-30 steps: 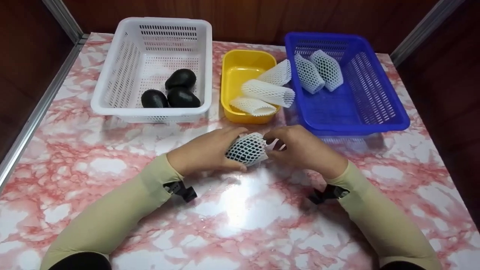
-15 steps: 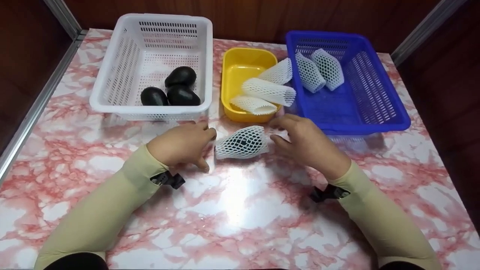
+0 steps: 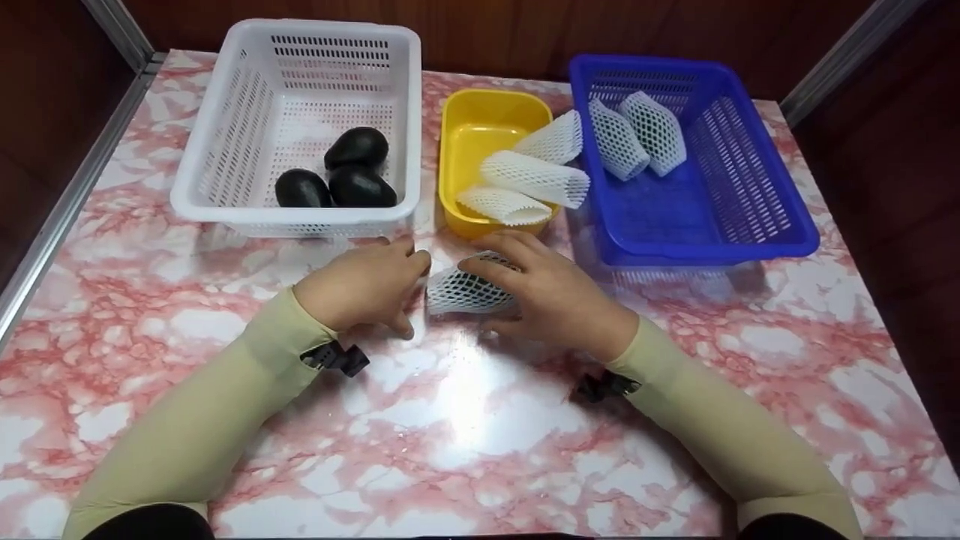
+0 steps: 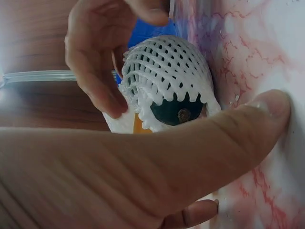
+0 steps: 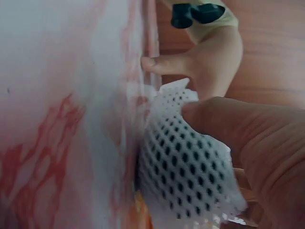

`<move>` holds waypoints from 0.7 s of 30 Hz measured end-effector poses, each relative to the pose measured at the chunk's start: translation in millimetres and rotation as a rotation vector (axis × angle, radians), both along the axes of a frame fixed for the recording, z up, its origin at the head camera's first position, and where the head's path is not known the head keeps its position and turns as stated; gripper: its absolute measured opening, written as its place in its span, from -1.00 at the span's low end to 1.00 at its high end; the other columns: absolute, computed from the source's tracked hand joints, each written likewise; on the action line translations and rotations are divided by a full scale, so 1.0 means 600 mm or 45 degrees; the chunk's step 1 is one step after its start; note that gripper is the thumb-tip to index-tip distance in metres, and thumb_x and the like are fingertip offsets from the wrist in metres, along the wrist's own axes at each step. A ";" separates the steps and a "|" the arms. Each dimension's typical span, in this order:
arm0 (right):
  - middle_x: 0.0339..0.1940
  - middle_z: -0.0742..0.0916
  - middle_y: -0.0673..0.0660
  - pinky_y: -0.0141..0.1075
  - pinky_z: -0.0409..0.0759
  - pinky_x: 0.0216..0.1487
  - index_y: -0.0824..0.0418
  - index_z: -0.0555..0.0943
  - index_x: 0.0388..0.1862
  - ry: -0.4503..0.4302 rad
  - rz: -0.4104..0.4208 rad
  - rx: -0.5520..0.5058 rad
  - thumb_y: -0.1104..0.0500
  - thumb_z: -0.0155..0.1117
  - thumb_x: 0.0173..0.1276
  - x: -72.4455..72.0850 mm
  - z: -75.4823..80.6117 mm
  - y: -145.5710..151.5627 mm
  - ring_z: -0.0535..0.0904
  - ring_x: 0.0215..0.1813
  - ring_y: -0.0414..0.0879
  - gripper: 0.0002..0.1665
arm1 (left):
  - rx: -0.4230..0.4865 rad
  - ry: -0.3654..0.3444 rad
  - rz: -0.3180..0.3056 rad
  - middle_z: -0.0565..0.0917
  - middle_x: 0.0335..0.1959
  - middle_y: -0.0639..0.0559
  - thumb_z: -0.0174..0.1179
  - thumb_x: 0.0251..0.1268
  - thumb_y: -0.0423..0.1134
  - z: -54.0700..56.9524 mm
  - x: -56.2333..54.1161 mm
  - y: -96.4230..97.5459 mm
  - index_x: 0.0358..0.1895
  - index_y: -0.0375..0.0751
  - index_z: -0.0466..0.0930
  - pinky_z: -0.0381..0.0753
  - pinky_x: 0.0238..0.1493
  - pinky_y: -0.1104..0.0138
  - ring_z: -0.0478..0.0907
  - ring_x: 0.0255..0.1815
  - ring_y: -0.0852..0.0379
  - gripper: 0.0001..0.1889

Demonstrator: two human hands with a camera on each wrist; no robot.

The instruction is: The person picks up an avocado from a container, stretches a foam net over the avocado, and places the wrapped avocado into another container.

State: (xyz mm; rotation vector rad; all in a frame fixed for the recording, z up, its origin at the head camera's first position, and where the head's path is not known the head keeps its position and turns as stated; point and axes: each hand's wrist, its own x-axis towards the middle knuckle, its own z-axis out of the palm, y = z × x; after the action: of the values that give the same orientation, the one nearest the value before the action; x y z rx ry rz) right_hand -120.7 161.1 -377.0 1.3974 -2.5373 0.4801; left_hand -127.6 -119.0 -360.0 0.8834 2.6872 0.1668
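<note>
Head view: a dark oval fruit (image 3: 459, 292) in white foam netting, presumably cushioning, lay on the surface (image 3: 300, 450), beside the left grip (image 3: 364, 289) and under the right grip (image 3: 553, 296), both apart. The white perforated basket (image 3: 296, 214) held three black fruits (image 3: 362, 187); the yellow plastic tub (image 3: 480, 142), white mesh sleeves (image 3: 534, 177); the blue plastic basket (image 3: 712, 253), two netted fruits (image 3: 654, 135). Left wrist: stem end (image 4: 167, 109) showed. Right wrist: thumb (image 5: 209, 114) overlapped netting.

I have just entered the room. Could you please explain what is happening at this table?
A person is handling a dark fruit in a white foam net, which lies on the table. The right hand is spread around it; whether it touches is unclear. The left hand is beside it, not holding it. Three bare fruits are in the white basket, three loose nets lean in the yellow tub, and two wrapped fruits lie in the blue basket.
</note>
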 end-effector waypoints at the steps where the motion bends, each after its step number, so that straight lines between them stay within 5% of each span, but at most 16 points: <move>1: 0.58 0.57 0.19 0.08 0.58 0.56 -0.03 0.54 0.59 -0.013 -0.008 0.025 -0.12 0.78 0.16 -0.001 -0.002 -0.002 0.50 0.59 0.16 0.03 | -0.005 0.003 0.000 0.62 0.01 -0.21 0.76 -0.07 -0.01 0.000 0.000 0.000 0.11 -0.25 0.54 0.75 -0.01 -0.08 0.67 -0.10 -0.23 -0.26; 12: 0.50 0.61 0.26 0.08 0.64 0.50 0.22 0.38 0.69 -0.138 -0.160 0.103 0.02 0.73 0.28 -0.014 -0.021 -0.002 0.64 0.43 0.21 0.10 | -0.019 0.013 0.013 0.62 0.00 -0.20 0.77 -0.10 0.01 0.001 0.000 0.002 0.08 -0.25 0.54 0.74 -0.01 -0.09 0.67 -0.09 -0.24 -0.25; 21: 0.51 0.62 0.30 -0.01 0.72 0.41 0.23 0.45 0.64 -0.093 -0.086 0.021 0.09 0.72 0.28 -0.015 -0.003 0.017 0.68 0.42 0.20 0.01 | -0.006 0.055 -0.014 0.64 -0.03 -0.23 0.77 -0.11 0.02 0.002 0.003 0.001 0.07 -0.29 0.55 0.74 0.01 -0.12 0.67 -0.07 -0.31 -0.25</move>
State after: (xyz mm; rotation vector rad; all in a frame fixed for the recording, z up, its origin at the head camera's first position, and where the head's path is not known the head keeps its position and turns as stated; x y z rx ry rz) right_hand -129.6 171.0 -378.7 1.3183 -2.6424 0.5080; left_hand -125.8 -118.3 -358.9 0.9107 2.7210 0.1402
